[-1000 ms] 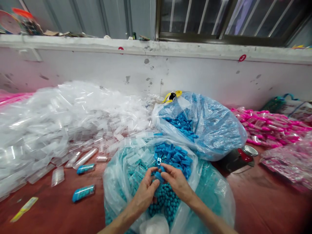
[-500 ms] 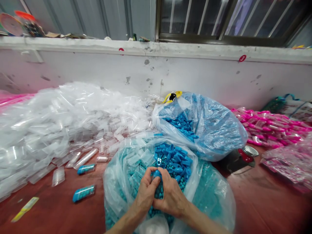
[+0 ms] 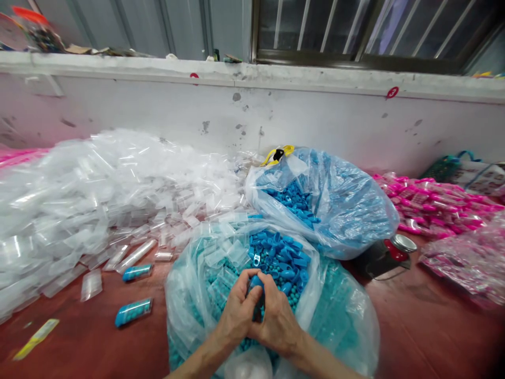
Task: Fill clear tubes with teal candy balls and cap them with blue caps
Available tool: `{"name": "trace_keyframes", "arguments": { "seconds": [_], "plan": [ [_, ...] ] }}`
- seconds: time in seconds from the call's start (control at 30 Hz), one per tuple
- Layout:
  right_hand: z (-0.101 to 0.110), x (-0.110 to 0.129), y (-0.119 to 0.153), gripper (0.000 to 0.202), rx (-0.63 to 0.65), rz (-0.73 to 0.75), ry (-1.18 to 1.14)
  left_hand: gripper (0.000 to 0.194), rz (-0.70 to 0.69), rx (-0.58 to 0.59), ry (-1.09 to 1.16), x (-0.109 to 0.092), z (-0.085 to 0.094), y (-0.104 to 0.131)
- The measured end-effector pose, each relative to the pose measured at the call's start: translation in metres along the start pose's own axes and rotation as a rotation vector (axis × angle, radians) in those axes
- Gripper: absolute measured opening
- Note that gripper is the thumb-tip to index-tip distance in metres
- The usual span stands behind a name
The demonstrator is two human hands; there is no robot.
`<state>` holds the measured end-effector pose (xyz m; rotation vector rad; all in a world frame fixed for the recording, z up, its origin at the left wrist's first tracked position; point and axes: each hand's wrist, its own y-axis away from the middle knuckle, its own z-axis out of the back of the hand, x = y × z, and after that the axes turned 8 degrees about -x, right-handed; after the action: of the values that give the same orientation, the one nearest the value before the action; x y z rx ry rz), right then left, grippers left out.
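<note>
My left hand (image 3: 239,304) and my right hand (image 3: 278,317) meet over an open plastic bag (image 3: 183,295), fingertips closed around a blue plastic cap (image 3: 255,282). Most of the cap is covered by the fingers, and I cannot make out what sits below it between the palms. Under the hands, the bag holds teal beads (image 3: 246,343), loose blue caps (image 3: 278,252) and several clear plastic sleeves (image 3: 237,253). To the left on the red tabletop lie two bead-filled clear tubes with blue ends, a nearer tube (image 3: 133,312) and a farther tube (image 3: 137,272).
A heap of clear sleeves (image 3: 118,184) covers the left side. Behind my hands rests a bag of blue caps (image 3: 343,205). A dark container with a metal lid (image 3: 403,242) and pink pieces (image 3: 437,205) are at the right. A yellow strip (image 3: 37,339) lies front left.
The view has shifted slightly. Both hands remain together on the blue cap, with the fingers now covering a little more of it.
</note>
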<state>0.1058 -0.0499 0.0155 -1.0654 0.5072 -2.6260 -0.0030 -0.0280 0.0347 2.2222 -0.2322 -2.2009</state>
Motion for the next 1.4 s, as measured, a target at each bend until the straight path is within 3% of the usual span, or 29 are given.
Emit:
{"name": "trace_keyframes", "arguments": {
  "seconds": [0.13,0.23,0.37,0.47,0.63,0.73,0.8,0.87,0.97,1.03,1.13,1.23,1.4],
  "plan": [
    [-0.002,0.004,0.001,0.076,0.013,-0.044,-0.001,0.018,0.057,-0.019,0.004,0.006,0.000,0.000],
    [-0.003,0.009,0.000,0.076,0.051,-0.081,-0.005,0.015,0.025,-0.056,-0.067,0.010,-0.001,-0.002],
    [0.005,0.017,-0.006,0.081,0.217,-0.116,-0.049,0.014,-0.077,-0.056,-0.290,-0.004,0.012,-0.004],
    [0.017,0.014,-0.010,0.080,0.366,-0.093,-0.064,0.024,-0.116,-0.088,-0.493,-0.021,0.050,-0.002],
    [0.028,-0.010,-0.010,0.037,0.397,-0.081,0.032,0.034,-0.048,-0.288,-1.049,-0.026,0.140,0.004],
    [0.023,-0.014,-0.013,0.027,0.422,-0.030,0.114,0.037,-0.004,-0.402,-1.399,-0.020,0.166,0.004],
    [0.015,-0.008,-0.019,0.023,0.424,0.023,0.194,0.038,-0.130,-0.439,-1.548,-0.019,0.163,0.001],
    [0.007,0.001,-0.029,0.022,0.419,0.075,0.274,0.037,-0.321,-0.414,-1.586,-0.022,0.147,-0.002],
    [0.002,0.004,-0.043,0.024,0.400,0.106,0.302,0.032,-0.497,-0.224,-1.558,-0.024,0.112,-0.006],
    [0.005,-0.003,-0.049,0.025,0.371,0.087,0.265,0.025,-0.457,-0.105,-1.562,-0.020,0.089,-0.010],
    [0.015,-0.018,-0.051,0.024,0.336,0.043,0.264,0.034,-0.295,-0.102,-1.545,-0.007,0.063,-0.019],
    [0.018,-0.025,-0.050,0.021,0.356,0.038,0.404,0.039,-0.243,-0.130,-1.528,0.002,0.048,-0.030],
    [-0.005,-0.022,-0.062,0.014,0.412,0.099,0.648,0.026,-0.246,-0.115,-1.536,0.007,0.034,-0.041]
  ]
}}
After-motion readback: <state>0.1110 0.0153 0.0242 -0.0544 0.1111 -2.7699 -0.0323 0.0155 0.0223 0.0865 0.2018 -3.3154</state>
